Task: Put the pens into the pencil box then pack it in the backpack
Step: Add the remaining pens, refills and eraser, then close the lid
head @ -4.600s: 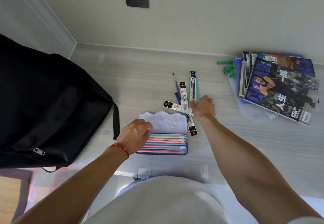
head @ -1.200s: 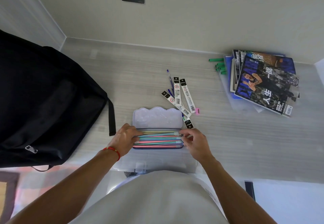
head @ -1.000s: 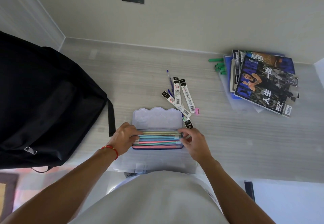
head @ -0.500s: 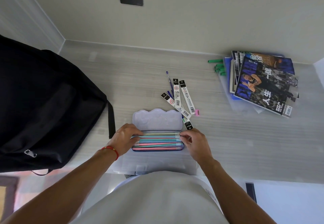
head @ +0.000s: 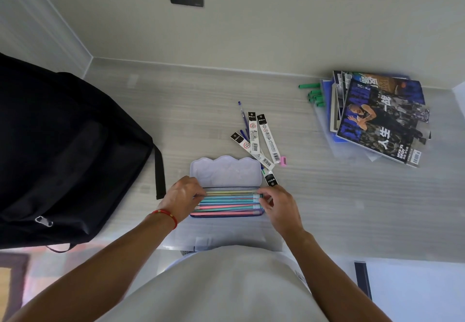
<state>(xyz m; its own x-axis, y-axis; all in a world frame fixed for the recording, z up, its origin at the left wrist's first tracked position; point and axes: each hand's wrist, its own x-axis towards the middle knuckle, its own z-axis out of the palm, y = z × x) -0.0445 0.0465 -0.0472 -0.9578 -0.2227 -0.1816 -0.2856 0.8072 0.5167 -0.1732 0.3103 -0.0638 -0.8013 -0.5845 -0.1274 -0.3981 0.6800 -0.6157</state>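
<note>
Backpack, one, black, lies well left of the open pencil box. One magazine stack sits far right. The box lies crosswise just ahead of the person, its pastel pens, about seven, running left to right. Left hand holds their left ends with curled fingers; right hand pinches their right ends. Four packaged refills and loose blue pens lie just beyond the lid, lengthwise away from the person, nearer the right hand. One small pink piece is alongside.
</note>
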